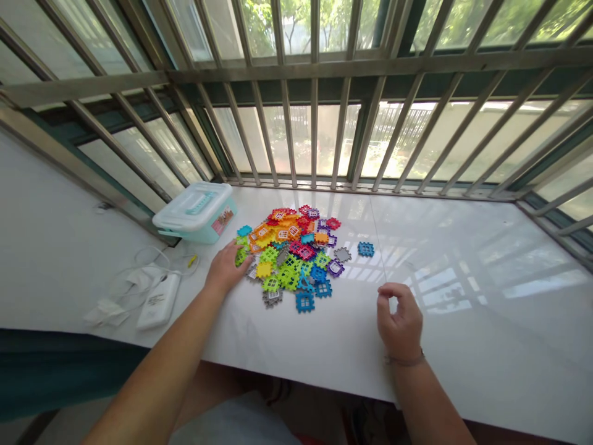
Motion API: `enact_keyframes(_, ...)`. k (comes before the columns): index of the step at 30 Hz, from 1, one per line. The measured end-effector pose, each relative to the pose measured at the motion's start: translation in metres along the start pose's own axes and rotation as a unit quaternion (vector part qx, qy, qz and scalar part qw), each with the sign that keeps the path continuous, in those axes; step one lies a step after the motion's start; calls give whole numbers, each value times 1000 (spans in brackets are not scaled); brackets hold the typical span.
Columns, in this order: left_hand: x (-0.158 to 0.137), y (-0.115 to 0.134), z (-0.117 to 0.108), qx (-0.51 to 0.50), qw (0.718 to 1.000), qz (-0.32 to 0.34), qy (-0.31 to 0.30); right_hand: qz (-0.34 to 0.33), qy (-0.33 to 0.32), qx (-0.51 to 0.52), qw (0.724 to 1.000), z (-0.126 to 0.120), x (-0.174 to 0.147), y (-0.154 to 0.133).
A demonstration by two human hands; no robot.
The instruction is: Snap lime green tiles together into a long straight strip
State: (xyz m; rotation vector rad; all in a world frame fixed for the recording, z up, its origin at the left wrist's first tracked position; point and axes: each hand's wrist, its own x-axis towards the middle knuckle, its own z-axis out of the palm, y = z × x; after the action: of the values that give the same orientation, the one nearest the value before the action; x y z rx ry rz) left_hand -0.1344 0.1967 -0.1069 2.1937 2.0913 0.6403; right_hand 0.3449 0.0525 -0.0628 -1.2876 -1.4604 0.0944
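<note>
A heap of flat plastic building tiles with notched edges (pixel 290 272) lies on the white counter, in red, orange, yellow, green, blue, purple and grey. Many have window-like cutouts. At its left edge rests my left hand (pixel 226 267), fingers stretched forward and thumb apart, touching or nearly touching the green tiles (pixel 241 247). My right hand (pixel 401 318) is off to the right of the heap, above the counter. Its fingers are curled against the thumb in a loose ring, with nothing visible in them. A single blue window tile (pixel 365 249) lies apart, beyond my right hand.
A pale teal box with a clear lid (pixel 197 213) stands at the back left. Beside my left forearm lie a white power bank (pixel 160 301), a cable (pixel 134 262) and crumpled tissue (pixel 109 311). Metal window bars (pixel 315 136) rise behind the white counter (pixel 486 296).
</note>
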Motion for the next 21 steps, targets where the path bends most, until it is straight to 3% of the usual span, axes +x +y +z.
enact_keyframes(8,-6,3,-5,-36,994,27,95,-53,-234,-42,970,34,-9,-5)
enact_keyframes(11,-22,14,-15,-42,987,18,153,-72,-269,-62,958,40,-11,-3)
enact_keyframes(15,-64,45,-23,-59,976,-47,204,-78,-281,-86,953,42,-13,0)
enact_keyframes(18,-104,74,-20,-106,981,-6,162,-84,-286,-99,949,43,-14,1)
enact_keyframes(21,-136,105,-13,-136,986,94,35,-98,-297,-112,943,43,-15,1)
